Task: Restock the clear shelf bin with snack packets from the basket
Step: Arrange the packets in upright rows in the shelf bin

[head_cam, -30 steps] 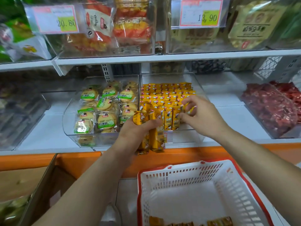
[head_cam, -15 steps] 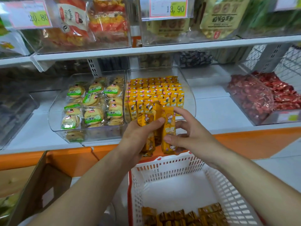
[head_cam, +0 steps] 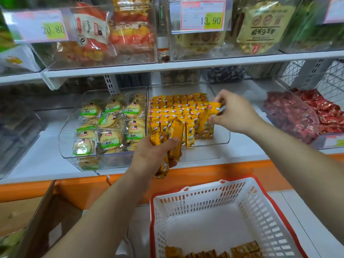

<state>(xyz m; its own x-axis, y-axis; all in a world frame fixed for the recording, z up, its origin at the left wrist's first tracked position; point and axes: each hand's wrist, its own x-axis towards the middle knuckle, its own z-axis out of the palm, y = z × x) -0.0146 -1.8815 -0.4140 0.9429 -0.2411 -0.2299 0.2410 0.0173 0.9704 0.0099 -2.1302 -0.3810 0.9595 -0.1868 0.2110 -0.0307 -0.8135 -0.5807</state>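
Right hand pinches one yellow snack packet between thumb and fingertips. It holds the packet upright at the right end of the front rows inside the clear shelf bin; whether its lower end touches the packets below, I cannot tell. Left hand is wrapped round a bundle of yellow packets in front of the bin's front wall. At least three show, but fingers and overlap hide the true count. The bin holds standing rows of the same packets, too many and too small to count. One white basket with a red rim sits below. A few more packets lie at its near end, cut off by the bottom edge. Just left of the shelf bin, a second clear bin holds round biscuits in green-labelled wrappers. Above hang one price tag reading 20.80 and another price tag reading 13.90; their smaller print is blurred.
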